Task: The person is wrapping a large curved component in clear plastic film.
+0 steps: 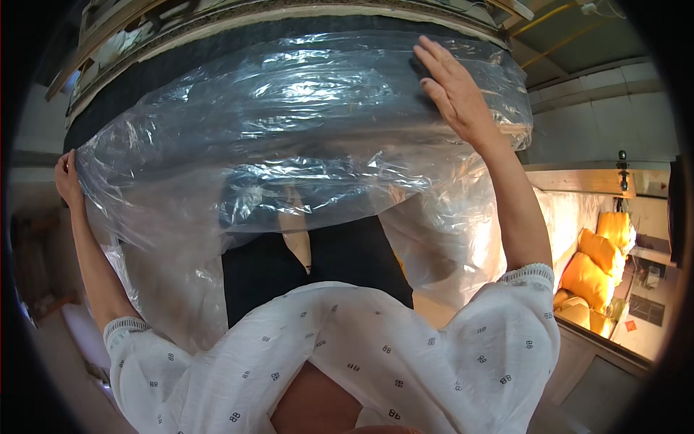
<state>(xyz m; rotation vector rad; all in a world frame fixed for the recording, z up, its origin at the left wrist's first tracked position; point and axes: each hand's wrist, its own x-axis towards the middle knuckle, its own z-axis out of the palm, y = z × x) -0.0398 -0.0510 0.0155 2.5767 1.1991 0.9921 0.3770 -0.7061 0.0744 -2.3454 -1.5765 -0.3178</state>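
A wide sheet of clear plastic film (311, 94) lies wrinkled over a dark fabric-like surface (155, 94) and hangs down over my legs. At the far left, my left hand (69, 181) is closed on the film's edge, its fingertips pinching the corner. My right hand (457, 101) lies towards the upper right on top of the film, palm down, fingers stretched out and thumb apart. Nothing shows in its grip. Glare and folds hide parts of the surface beneath.
A long wooden beam (238, 32) runs along the far edge. Beyond the right side is a wooden ledge (578, 179) with a small black fitting. Below it, yellow-orange bundles (589, 271) lie in bright light. Yellow pipes (542, 22) cross at the upper right.
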